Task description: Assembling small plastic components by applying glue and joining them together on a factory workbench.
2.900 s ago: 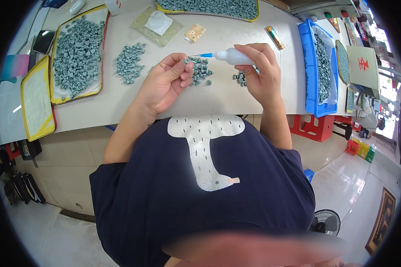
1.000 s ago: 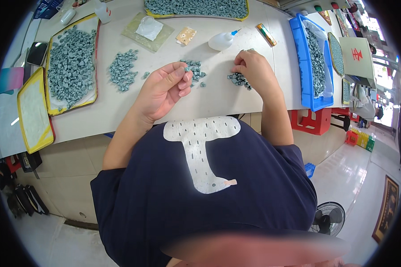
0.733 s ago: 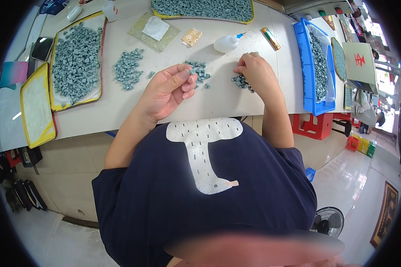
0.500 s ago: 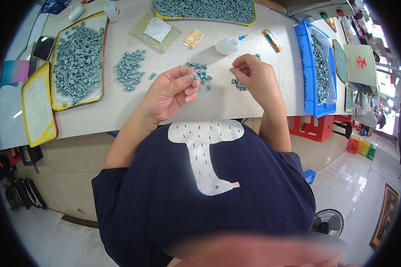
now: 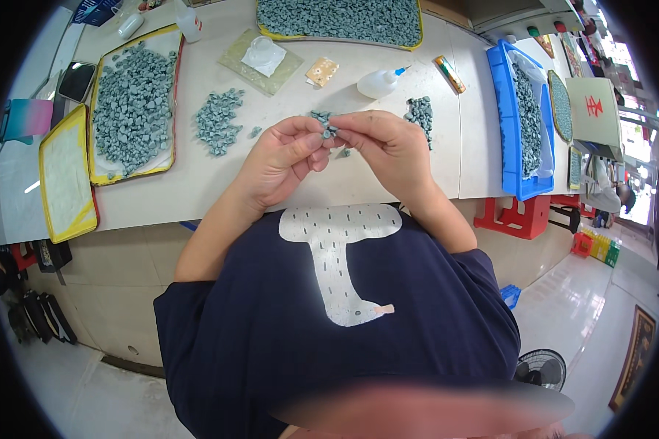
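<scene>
Both my hands meet above the near part of the table. My left hand [image 5: 280,157] pinches a small grey-green piece [image 5: 328,134] between thumb and fingertips. Against it, my right hand [image 5: 394,152] has thumb and index finger closed at the same spot; whether a second piece is between them is hard to make out. Behind the fingertips lies a small heap of like pieces [image 5: 321,115], partly hidden. Another heap [image 5: 420,121] sits beyond the right hand, and a wider loose one [image 5: 218,123] lies to the left.
A yellow-edged tray [image 5: 106,180] of pieces stands left, beside a flat yellow-rimmed tray [image 5: 67,175] and a phone [image 5: 77,80]. Another full tray [image 5: 344,42] lies at the back. A blue-tipped squeeze bottle [image 5: 375,85] stands mid-table; a blue crate [image 5: 510,146] of pieces is at right.
My right hand has moved left and nearer, away from the right heap, and now meets my left hand. My left hand has stayed almost in place, holding its piece.
</scene>
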Available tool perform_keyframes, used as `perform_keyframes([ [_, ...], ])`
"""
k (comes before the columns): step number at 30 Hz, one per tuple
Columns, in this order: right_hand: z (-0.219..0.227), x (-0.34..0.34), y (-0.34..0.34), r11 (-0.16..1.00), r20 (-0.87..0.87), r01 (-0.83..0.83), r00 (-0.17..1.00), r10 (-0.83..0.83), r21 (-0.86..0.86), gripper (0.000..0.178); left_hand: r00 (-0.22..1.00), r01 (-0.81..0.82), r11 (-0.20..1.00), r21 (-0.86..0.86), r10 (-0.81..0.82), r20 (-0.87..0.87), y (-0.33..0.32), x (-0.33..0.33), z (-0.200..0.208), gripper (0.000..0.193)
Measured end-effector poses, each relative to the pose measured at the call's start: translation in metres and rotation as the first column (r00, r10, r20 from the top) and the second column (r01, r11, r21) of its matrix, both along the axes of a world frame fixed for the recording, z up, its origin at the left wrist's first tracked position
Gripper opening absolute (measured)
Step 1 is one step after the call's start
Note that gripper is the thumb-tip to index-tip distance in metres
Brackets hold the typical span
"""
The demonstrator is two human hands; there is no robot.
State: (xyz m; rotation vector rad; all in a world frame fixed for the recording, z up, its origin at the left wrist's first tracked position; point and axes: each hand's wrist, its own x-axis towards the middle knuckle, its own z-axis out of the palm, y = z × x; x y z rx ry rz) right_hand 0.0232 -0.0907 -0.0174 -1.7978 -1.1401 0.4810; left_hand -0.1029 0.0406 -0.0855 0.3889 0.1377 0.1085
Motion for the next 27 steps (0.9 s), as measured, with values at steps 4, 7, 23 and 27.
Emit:
perform_keyframes([
  [4, 0.0, -0.004, 0.002, 0.996, 0.103, 0.042, 0.993, -0.05, 0.076, 0.021, 0.998, -0.053, 0.998, 0.031, 0.053, 0.017, 0.001, 0.001, -0.003, 0.013],
  [7, -0.002, -0.006, 0.005, 0.983, 0.269, 0.036, 0.959, -0.086, 0.183, 0.02, 0.998, -0.066, 0.997, 0.032, 0.065, 0.015, 0.002, 0.001, -0.004, 0.013],
  [23, -0.016, -0.009, 0.017, 0.931, 0.549, -0.156, 0.834, -0.055, 0.33, 0.02, 0.982, -0.18, 0.952, 0.247, 0.189, -0.014, 0.005, -0.007, -0.009, 0.013],
  [27, -0.021, -0.009, 0.018, 0.934, 0.509, -0.137, 0.859, -0.054, 0.33, 0.02, 0.962, -0.223, 0.86, 0.459, 0.27, -0.039, 0.005, -0.008, -0.009, 0.016],
])
